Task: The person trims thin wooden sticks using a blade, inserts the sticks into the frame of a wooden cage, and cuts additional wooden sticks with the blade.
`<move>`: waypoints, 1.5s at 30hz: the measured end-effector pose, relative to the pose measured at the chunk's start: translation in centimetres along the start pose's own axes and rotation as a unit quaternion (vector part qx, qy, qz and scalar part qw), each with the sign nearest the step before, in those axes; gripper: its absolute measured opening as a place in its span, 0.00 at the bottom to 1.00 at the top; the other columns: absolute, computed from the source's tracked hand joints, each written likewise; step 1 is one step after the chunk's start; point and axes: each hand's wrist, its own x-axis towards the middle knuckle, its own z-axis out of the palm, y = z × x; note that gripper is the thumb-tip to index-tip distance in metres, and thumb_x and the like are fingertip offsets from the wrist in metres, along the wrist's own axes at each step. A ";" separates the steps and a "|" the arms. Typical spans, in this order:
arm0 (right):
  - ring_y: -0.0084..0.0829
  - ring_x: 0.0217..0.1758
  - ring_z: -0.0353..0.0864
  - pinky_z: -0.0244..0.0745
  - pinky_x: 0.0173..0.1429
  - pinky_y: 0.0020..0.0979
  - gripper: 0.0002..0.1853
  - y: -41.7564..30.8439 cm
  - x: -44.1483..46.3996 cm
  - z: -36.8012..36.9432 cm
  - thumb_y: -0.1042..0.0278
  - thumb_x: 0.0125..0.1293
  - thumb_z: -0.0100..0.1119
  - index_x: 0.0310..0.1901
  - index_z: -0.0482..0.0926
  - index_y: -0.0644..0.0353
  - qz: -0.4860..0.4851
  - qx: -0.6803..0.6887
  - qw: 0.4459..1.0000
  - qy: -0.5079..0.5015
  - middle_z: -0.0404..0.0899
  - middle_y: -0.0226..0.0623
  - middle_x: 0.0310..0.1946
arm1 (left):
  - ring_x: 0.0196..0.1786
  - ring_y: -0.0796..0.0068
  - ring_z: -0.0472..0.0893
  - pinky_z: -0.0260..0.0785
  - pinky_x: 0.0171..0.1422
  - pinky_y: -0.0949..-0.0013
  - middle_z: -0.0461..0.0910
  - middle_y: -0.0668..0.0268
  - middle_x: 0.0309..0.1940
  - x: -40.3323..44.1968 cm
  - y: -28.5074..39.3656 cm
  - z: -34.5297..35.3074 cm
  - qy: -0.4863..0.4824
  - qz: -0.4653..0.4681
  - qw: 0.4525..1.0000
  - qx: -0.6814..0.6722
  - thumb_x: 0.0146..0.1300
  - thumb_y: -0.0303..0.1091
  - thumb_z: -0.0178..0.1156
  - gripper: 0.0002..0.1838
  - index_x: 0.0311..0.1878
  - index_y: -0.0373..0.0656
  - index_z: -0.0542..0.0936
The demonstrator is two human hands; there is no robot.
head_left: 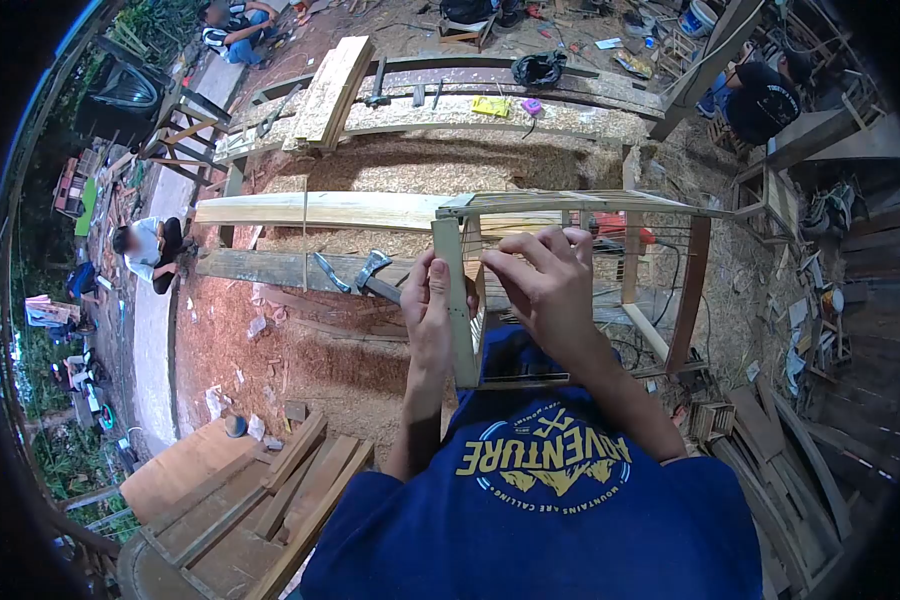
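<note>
Apparently part-built, the wooden frame (pixel 689 300) is right of centre, both ends joined, thin sticks (pixel 595 201) spanning its far side; what is left, I cannot tell. The left hand (pixel 430 312) clasps its left board (pixel 457 335); the right hand (pixel 552 288) bends close, its pinch unclear.

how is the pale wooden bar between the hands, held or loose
Held: the left hand grips the pale wooden bar, fingertips showing past its opposite edge.

Fisheye view in diffuse daylight. Plank (pixel 332 95), eleven o'clock, bright; shavings (pixel 430 178), twelve o'clock, crossed by shadow; boards (pixel 870 350), three o'clock, dim. Edges curve into black vignetting.
</note>
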 end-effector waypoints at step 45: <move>0.37 0.46 0.75 0.67 0.55 0.41 0.12 2.4 4.4 1.5 0.70 0.62 0.67 0.48 0.81 0.57 0.227 0.025 0.955 0.187 0.78 0.38 0.41 | 0.24 0.81 0.72 0.67 0.28 0.75 0.73 0.68 0.24 4.4 -0.4 -3.1 0.130 0.063 0.987 -0.073 0.81 0.45 0.49 0.12 0.49 0.46 0.71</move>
